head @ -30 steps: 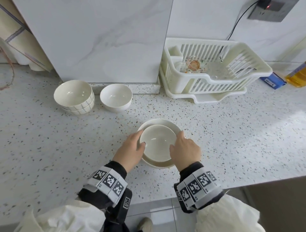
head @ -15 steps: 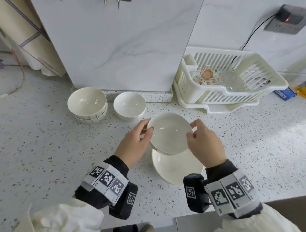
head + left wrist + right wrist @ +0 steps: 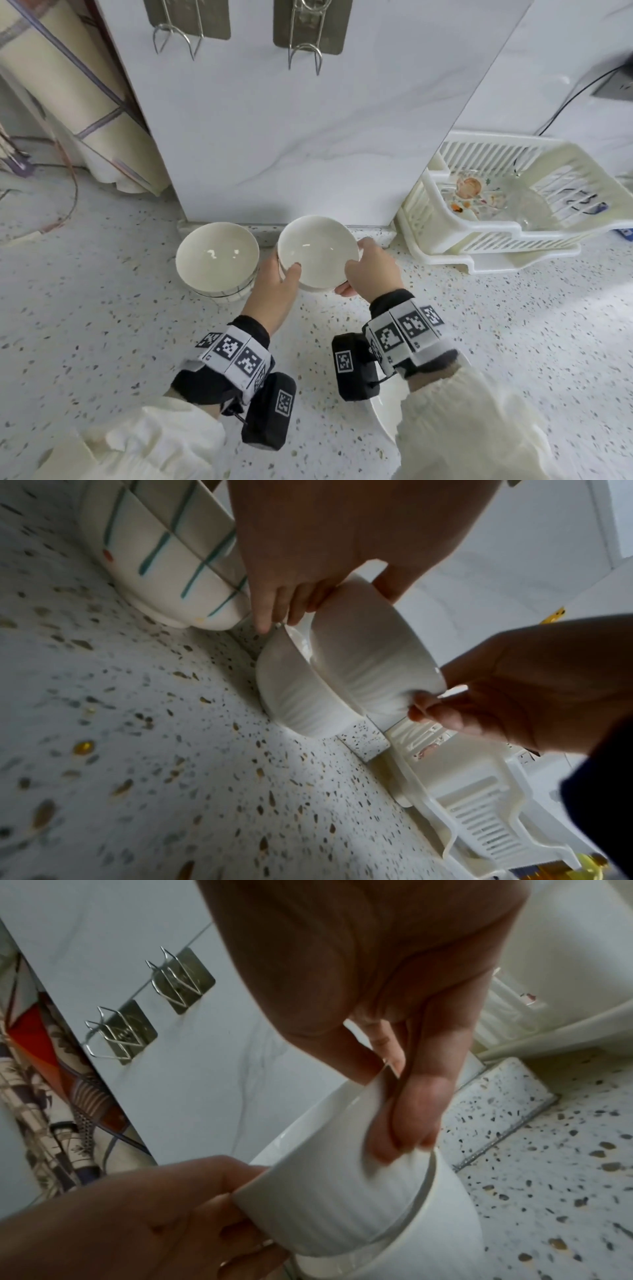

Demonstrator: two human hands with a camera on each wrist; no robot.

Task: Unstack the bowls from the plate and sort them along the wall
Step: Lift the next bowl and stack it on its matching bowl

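Stacked cream check-patterned bowls (image 3: 216,255) parked at wall. Left hand (image 3: 274,291) and right hand (image 3: 371,270) each pinch rim of plain white ceramic bowl (image 3: 318,251), opposite grip keeping it level, nesting into matching white ribbed bowl (image 3: 291,693) on speckled tabletop (image 3: 102,308): like with like. Emptied white plate (image 3: 385,416) sits near right sleeve.

A speckled terrazzo counter (image 3: 102,325) is running up to a white marble-look wall panel (image 3: 308,137). Two metal hooks (image 3: 301,41) are hanging on the panel. A cream dish rack (image 3: 513,219) is sitting by the counter's far right edge, and soft daylight is falling across the surface.
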